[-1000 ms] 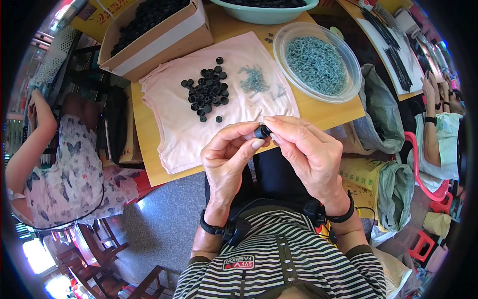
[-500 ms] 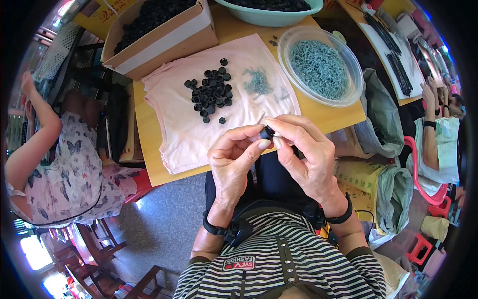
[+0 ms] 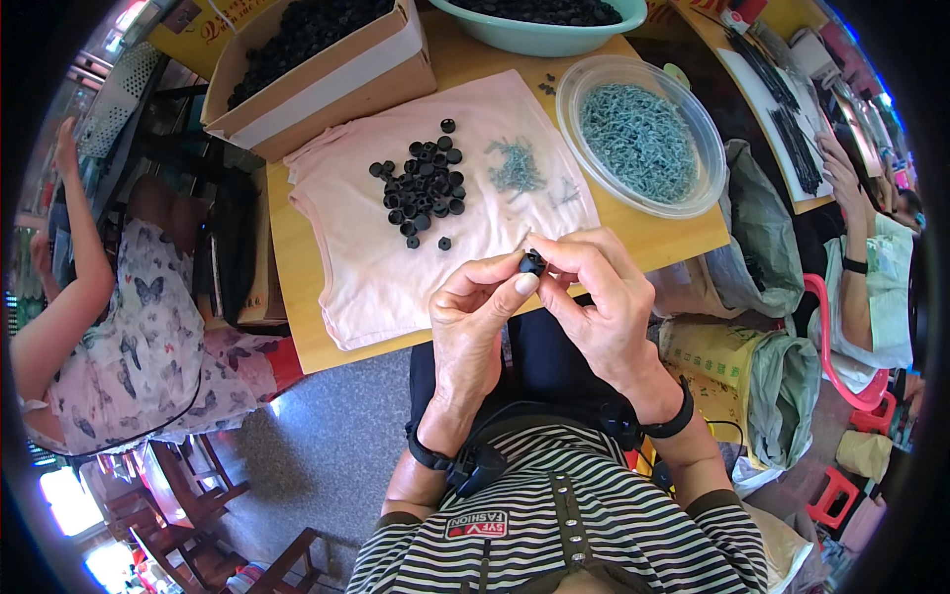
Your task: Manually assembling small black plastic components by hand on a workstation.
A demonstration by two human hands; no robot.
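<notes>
Black, a small round plastic cap (image 3: 532, 262) is being pinched between the fingertips of the left hand (image 3: 475, 317) and right hand (image 3: 599, 297), just over the near edge of the wooden table (image 3: 297, 247); at eleven o'clock, loose black caps (image 3: 424, 183) are lying on pale pink cloth (image 3: 396, 257)

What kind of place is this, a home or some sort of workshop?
Most likely a small hand-assembly workshop. A cardboard box and a basin hold bulk black parts, a clear bowl is full of screws, and other people sit working at nearby tables.
</notes>
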